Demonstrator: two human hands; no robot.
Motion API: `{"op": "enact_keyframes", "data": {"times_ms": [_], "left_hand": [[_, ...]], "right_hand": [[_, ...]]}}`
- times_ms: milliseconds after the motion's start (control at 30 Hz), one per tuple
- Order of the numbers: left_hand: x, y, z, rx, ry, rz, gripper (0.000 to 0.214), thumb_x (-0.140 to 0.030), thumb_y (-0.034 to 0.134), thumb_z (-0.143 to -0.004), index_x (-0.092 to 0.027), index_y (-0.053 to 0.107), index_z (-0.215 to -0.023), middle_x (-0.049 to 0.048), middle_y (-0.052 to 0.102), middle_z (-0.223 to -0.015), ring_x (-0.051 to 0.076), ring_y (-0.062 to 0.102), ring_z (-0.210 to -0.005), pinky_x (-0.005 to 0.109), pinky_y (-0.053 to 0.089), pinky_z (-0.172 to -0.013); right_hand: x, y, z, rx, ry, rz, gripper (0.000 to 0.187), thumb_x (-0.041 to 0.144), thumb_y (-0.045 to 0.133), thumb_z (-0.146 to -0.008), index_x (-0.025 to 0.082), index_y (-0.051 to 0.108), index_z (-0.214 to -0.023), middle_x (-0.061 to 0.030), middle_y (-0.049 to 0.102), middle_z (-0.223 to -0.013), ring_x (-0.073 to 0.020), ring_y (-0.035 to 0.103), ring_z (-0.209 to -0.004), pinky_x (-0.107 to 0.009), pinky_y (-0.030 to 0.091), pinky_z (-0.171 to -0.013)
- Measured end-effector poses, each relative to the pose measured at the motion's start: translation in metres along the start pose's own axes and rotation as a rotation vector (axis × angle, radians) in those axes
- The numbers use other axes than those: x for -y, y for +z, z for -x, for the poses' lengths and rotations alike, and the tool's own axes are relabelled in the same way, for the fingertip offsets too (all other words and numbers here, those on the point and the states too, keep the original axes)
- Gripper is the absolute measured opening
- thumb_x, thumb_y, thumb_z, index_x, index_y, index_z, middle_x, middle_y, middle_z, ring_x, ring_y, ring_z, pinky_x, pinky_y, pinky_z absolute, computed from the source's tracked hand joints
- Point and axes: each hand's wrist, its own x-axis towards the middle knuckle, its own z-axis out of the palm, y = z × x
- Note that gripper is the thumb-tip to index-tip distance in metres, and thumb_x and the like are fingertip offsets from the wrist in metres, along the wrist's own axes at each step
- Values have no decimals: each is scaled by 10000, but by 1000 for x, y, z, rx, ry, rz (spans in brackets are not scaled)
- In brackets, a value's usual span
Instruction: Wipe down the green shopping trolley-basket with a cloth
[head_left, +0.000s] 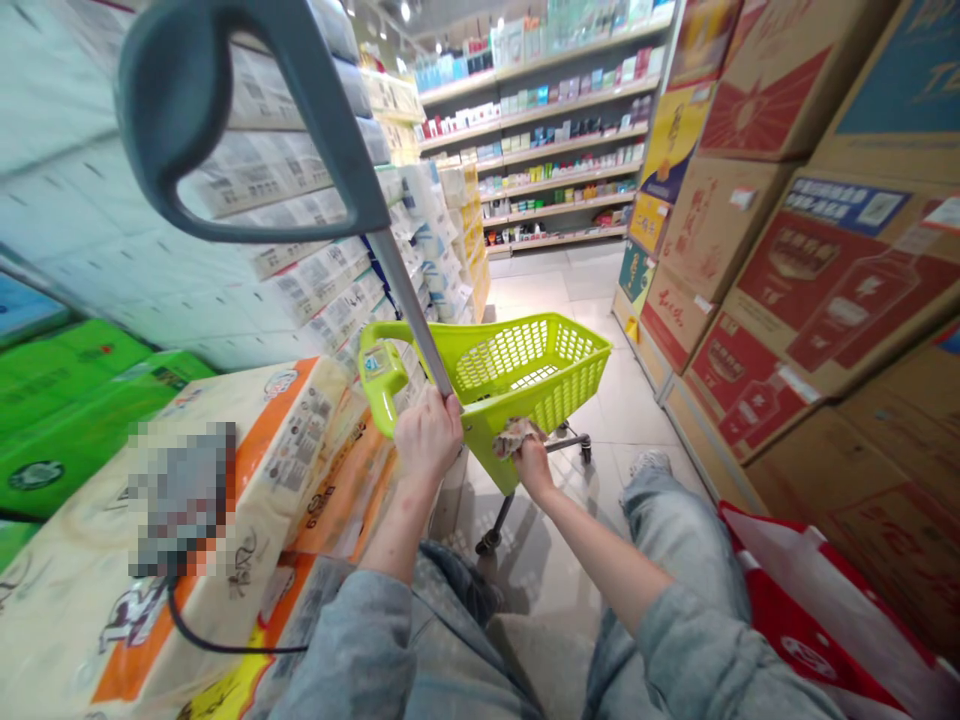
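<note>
Lime-green plastic shopping trolley [529, 375] on castors, standing on a pale tiled floor [607, 400] directly ahead of the person. Left hand [427, 435]: clenched around the trolley's grey metal handle pole [405, 300], which rises tilted toward the viewer and ends in a dark looped grip [225, 120]. Right hand [531, 465]: grasping a crumpled patterned scrap [517, 435], cloth or paper (too small to tell), touching the near wall of the trolley's basket. Left of the trolley: stacked cream-and-orange paper-tissue packs [247, 480] and green packs [82, 420]. Right of the trolley: printed cardboard cartons [825, 290], with a red-and-white carrier bag [810, 620] nearer the person. Beyond the trolley: store shelves of boxed and bottled goods [555, 130].
</note>
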Motion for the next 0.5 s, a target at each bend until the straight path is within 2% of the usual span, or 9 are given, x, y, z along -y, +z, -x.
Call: {"op": "enact_keyframes", "data": {"times_ms": [67,167,267,367,500], "left_hand": [[0,0,0,14,6,0,466,-413,197,-963,-133,570,-971,117,659,-704,233,624,-698,309,360,-621],[-1,-1,0,21,23,-17,460,-407,196,-963,-128,562,-979,121,663,-706,230,627,-691,305,357,-608],[-2,-4,2,16,30,-30,451,-395,189,-967,-134,556,-976,119,670,-710,229,633,-698,300,358,-607],[-3,-7,4,28,38,-14,437,-385,193,-970,-139,554,-963,119,678,-725,230,638,-705,300,366,-620],[-1,-11,7,51,60,41,403,-378,225,-966,-139,549,-974,119,688,-748,232,647,-703,299,378,-624]], "right_hand": [[-1,11,17,52,38,5,238,147,434,-779,159,615,-933,-130,666,-976,-241,614,-974,-376,483,-875],[-1,15,28,99,69,28,212,162,432,-818,160,610,-935,-123,676,-960,-235,636,-924,-357,491,-834],[2,10,26,152,82,76,194,131,432,-803,168,606,-880,-108,682,-902,-221,644,-847,-340,495,-786],[5,4,19,148,74,68,171,116,458,-757,183,601,-821,-88,681,-865,-213,638,-815,-341,494,-779],[10,-2,10,146,139,-106,145,162,510,-707,179,602,-818,-56,682,-797,-205,644,-769,-321,512,-726]]}}
